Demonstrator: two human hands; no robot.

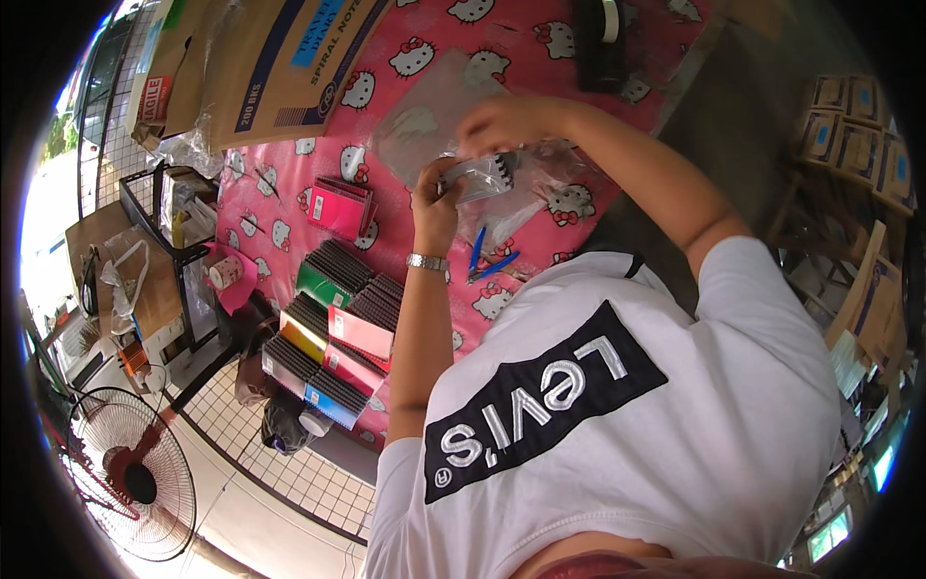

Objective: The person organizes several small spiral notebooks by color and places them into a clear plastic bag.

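Observation:
My left hand [439, 188], with a metal watch on its wrist, is closed on a small spiral notebook [490, 177] in a clear plastic sleeve. The notebook's dark coil faces right. Just above it is my right hand [511, 124], its fingers curled in and smeared by motion; whether they pinch anything is hidden. Beneath both hands lies a pile of clear plastic sleeves [415, 111] on the pink patterned tablecloth [289, 169]. Blue-handled pliers [490, 261] rest on the cloth nearer to me.
Several stacks of coloured spiral notebooks [338, 323] stand at the near left, and a few pink notebooks [340, 207] lie beyond them. A large cardboard box [289, 72] sits at the far left. A black object [600, 48] lies at the far edge. A fan [135, 478] stands at lower left.

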